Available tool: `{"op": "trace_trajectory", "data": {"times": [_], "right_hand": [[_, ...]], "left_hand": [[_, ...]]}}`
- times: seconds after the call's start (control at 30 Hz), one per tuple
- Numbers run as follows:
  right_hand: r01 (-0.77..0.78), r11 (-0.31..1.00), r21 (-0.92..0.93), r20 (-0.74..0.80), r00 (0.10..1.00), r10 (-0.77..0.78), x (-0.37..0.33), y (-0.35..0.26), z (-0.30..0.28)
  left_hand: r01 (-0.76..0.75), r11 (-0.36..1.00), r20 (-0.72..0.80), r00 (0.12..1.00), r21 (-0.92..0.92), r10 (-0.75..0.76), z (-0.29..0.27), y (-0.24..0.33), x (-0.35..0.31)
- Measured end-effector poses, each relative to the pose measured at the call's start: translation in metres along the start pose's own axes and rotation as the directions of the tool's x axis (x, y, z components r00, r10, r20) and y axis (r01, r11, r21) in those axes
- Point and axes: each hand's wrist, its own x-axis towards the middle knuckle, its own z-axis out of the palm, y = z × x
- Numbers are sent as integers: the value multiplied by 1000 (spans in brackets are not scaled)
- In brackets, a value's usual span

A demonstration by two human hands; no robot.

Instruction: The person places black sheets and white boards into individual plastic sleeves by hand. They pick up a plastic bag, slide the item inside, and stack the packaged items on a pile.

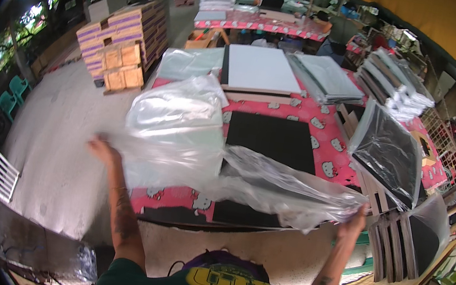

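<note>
Both hands grip one clear plastic bag (246,180) stretched above the table (320,149), the left hand (101,149) closed on its left edge, the right hand (354,220) pinching its right end, over a black board (272,140) lying flat beneath.

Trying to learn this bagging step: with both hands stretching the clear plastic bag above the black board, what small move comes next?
Probably lower the clear plastic bag toward the black board: left hand and right hand hold it spread right above.
</note>
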Motion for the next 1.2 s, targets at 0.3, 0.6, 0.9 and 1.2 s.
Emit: {"op": "trace_trajectory", "data": {"times": [0.3, 0.6, 0.9, 1.2], "right_hand": [[-16, 970, -242, 287, 954, 87, -50, 80, 73], [-326, 942, 80, 427, 865, 263, -91, 42, 106], [-352, 936, -22, 698, 665, 266, -51, -18, 65], [676, -566, -472, 499, 734, 461, -44, -34, 115]], "left_hand": [[-339, 908, 951, 264, 246, -159, 151, 132, -236], [63, 971, 771, 597, 230, -222, 136, 210, -286], [482, 796, 916, -35, 365, -399, 84, 178, -228], [377, 895, 878, -477, 237, -32, 165, 346, -274]]}}
